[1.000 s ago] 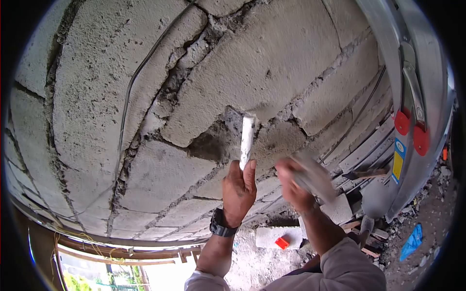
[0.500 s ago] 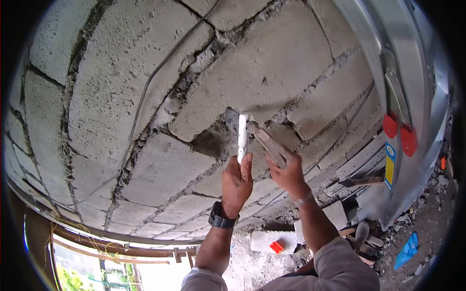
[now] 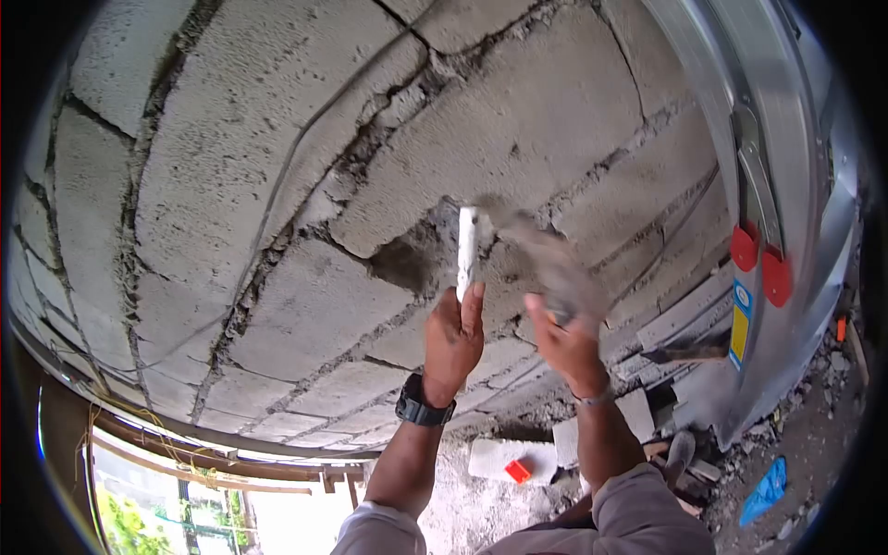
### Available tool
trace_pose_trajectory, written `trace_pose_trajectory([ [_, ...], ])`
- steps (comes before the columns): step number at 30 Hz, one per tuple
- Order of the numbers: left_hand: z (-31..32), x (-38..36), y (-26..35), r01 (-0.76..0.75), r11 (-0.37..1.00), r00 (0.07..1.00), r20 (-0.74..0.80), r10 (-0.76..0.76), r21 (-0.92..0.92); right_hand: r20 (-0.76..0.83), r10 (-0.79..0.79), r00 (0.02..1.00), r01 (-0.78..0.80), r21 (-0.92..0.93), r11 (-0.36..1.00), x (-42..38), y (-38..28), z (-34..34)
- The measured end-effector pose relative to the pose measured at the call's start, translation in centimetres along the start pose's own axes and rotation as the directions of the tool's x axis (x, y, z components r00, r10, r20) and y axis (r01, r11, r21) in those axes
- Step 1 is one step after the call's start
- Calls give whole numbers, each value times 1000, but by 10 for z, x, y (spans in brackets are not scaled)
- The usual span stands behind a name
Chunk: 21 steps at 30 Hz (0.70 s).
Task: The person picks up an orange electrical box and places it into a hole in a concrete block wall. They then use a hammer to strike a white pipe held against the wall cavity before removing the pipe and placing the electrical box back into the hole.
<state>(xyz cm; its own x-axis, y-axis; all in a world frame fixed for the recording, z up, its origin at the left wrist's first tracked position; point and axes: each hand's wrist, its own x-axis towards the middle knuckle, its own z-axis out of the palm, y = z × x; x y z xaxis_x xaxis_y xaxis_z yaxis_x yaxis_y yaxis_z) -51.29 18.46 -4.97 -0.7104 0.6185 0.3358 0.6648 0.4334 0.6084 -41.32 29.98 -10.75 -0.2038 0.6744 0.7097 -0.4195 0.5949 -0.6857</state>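
My left hand [image 3: 454, 335], with a dark watch at its wrist, is closed round the lower end of a white bar-like tool [image 3: 466, 252]. The tool stands upright against the block wall [image 3: 305, 305], beside a broken-out hole [image 3: 402, 265]. To the right, my right hand [image 3: 566, 350] is closed on a hammer [image 3: 550, 254], which is smeared by motion. The hammer's head is blurred, up and to the right of the white tool's upper end, and I cannot tell whether they touch.
A metal ladder [image 3: 786, 185] with red end caps stands at the right. A cable [image 3: 287, 162] runs across the wall. Below are a red object [image 3: 518, 471] on a pale block, a blue plastic piece [image 3: 765, 491] and rubble. A window opening [image 3: 185, 499] is at lower left.
My right hand and the hammer have moved right and slightly down, away from the white tool. My left hand still holds the tool. The view has shifted slightly.
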Motion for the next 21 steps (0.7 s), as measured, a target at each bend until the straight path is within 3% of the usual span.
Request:
trace_pose_trajectory([
  [2, 4, 5, -2, 36, 998, 999, 28, -35, -47, -143, 262, 954, -177, 435, 883, -14, -32, -20],
  [3, 3, 2, -5, 42, 998, 999, 20, -41, -48, -134, 262, 956, -180, 438, 881, -14, -39, -22],
  [4, 3, 3, -5, -5, 1000, 1000, 15, 5, -19, -248, 103, 963, 77, 622, 779, -10, -42, -23],
  [6, 2, 8, -2, -53, 998, 999, 11, 53, 15, -392, -22, 920, 328, 739, 589, -7, -40, -22],
  [8, 4, 3, 4, 9, 1000, 1000, -2, -9, 2, -107, 167, 980, -78, 568, 820, -21, -23, -17],
  [10, 4, 9, -2, -40, 998, 999, -3, 40, 41, 94, 374, 923, -385, 245, 890, -15, 2, -4],
  [11, -1, 6, -9, -42, 994, 999, 5, 42, 98, 175, 507, 844, -522, 53, 851, -17, 7, 1],
  [13, 1, 8, -5, -38, 995, 999, 28, 35, 87, 57, 324, 944, -323, -28, 946, -23, -11, -19],
  [14, 2, 6, -6, -52, 997, 999, 13, 51, 64, -58, 288, 956, -250, 353, 902, -16, -36, -30],
  [15, 1, 6, -6, -76, 996, 997, -9, 76, 42, -183, 285, 941, -91, 674, 733, -10, -51, -33],
  [17, -2, 8, -5, -54, 997, 999, 6, 54, 55, -461, 140, 876, 321, 775, 544, -7, -54, -21],
  [19, -1, -1, -7, 6, 998, 999, 39, -9, 69, -415, 120, 902, 221, 682, 698, -20, -20, -4],
  [21, 0, 8, -7, -22, 998, 1000, 17, 23, -52, -130, 217, 967, -147, 408, 901, -23, -6, -3],
])
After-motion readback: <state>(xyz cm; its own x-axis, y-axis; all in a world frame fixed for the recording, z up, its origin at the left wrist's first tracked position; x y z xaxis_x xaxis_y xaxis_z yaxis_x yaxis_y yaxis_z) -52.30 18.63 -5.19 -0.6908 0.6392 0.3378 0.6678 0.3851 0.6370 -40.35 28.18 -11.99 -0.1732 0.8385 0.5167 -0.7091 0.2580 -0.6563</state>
